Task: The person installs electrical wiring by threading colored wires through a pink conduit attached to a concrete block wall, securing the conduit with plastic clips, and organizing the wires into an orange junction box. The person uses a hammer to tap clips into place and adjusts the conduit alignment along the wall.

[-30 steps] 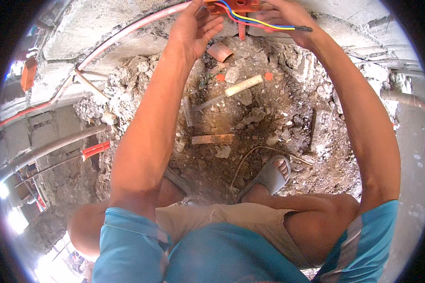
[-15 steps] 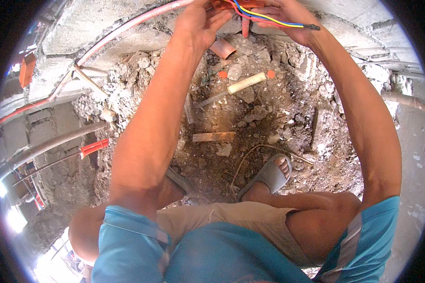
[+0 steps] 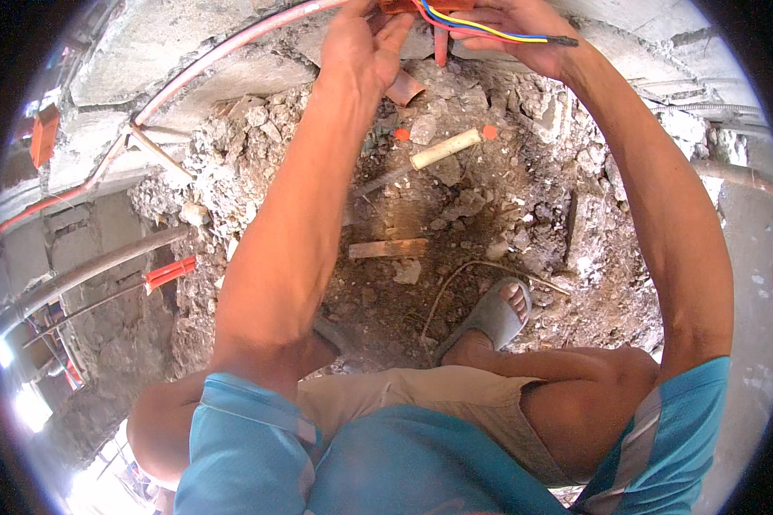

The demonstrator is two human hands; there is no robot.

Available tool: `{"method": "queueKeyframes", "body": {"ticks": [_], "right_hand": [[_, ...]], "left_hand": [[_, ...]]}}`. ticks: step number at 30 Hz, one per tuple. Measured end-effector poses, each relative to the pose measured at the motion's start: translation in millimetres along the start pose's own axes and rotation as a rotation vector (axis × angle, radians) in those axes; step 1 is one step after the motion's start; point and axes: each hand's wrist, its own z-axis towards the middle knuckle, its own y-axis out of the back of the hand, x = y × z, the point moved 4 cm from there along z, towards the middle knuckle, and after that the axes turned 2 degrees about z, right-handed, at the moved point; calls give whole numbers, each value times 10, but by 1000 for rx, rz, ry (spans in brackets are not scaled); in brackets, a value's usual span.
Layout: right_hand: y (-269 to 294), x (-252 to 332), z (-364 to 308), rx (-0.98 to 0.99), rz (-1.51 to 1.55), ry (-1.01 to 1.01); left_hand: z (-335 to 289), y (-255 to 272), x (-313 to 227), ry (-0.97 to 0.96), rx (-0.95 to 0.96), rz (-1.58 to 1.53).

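Observation:
At the top edge, an orange electrical box (image 3: 421,5) is partly cut off by the picture's rim. My left hand (image 3: 362,45) grips its left side, the fingers bent in under it. From the other side my right hand (image 3: 524,36) holds the box, with its fingers behind the wires. Red, yellow and blue wires (image 3: 481,31) come out of the box and run right across my right hand, ending together in a black tip (image 3: 563,40). Below the box a short reddish conduit (image 3: 441,47) points down. Parts of my fingertips are out of the picture.
Broken rubble covers the ground, with a pale yellow tube (image 3: 447,148), a wood strip (image 3: 388,248) and a terracotta-coloured pipe piece (image 3: 404,88). A pink conduit (image 3: 232,56) runs along the concrete wall. My sandalled foot (image 3: 500,318) stands on the dirt. A pipe (image 3: 103,266) sticks out at left.
My left forearm has swung slightly inward and its elbow has shifted right. The box and wires have moved slightly up and left in the view, still between both hands.

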Motion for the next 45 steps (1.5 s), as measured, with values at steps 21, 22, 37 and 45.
{"method": "queueKeyframes", "body": {"ticks": [21,22,37,45], "right_hand": [[-127,77,-22,60,-28,12],[-100,75,-7,47,-18,3],[-240,116,-111,11,-33,52],[22,-34,73,53,17,20]], "left_hand": [[280,432,-219,-75,33,386],[287,439,-218,-89,39,375],[-23,274,-372,-20,-43,485],[-158,-112,-315,62,121,455]]}}
